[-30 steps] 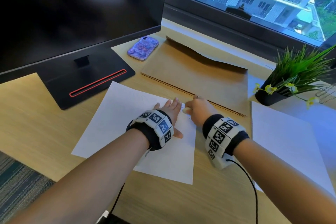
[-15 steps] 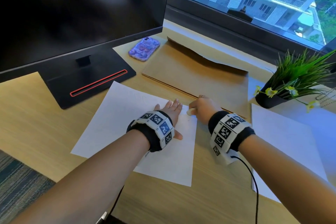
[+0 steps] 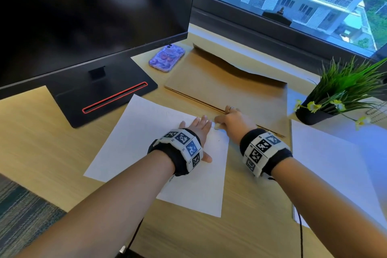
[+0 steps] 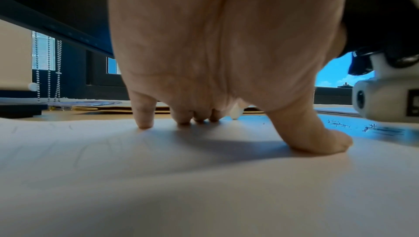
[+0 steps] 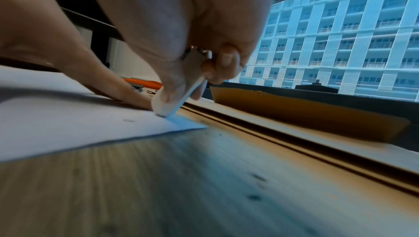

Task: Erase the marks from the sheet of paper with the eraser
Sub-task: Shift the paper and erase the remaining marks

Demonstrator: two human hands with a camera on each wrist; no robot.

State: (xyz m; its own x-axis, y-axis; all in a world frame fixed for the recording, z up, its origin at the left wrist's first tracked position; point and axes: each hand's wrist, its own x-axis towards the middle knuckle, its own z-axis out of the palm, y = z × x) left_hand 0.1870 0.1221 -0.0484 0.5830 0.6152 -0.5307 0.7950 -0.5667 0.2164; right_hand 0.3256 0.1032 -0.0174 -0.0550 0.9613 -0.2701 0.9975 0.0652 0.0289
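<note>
A white sheet of paper point(image 3: 134, 138) lies tilted on the wooden desk before the monitor. My left hand point(image 3: 199, 130) lies flat on it, straight fingers point(image 4: 144, 115) and thumb pressing it down. My right hand point(image 3: 230, 120) pinches a small white eraser point(image 3: 216, 125) whose tip point(image 5: 166, 108) touches the sheet near its far right corner point(image 5: 190, 124). Faint pencil traces point(image 4: 95, 151) show on the paper in the left wrist view. Dark crumbs point(image 4: 337, 124) lie on the sheet near the thumb.
A black monitor stand point(image 3: 100, 94) sits at left. A brown envelope point(image 3: 230, 86) lies just beyond the hands, a purple phone point(image 3: 166, 58) beside it. A potted plant point(image 3: 335, 94) stands at right, above a second white sheet point(image 3: 335, 174). A cable point(image 3: 300, 226) runs from my right wrist.
My right hand with the eraser shifted a little to the right and back along the sheet's far right corner. My left hand stayed pressed on the paper.
</note>
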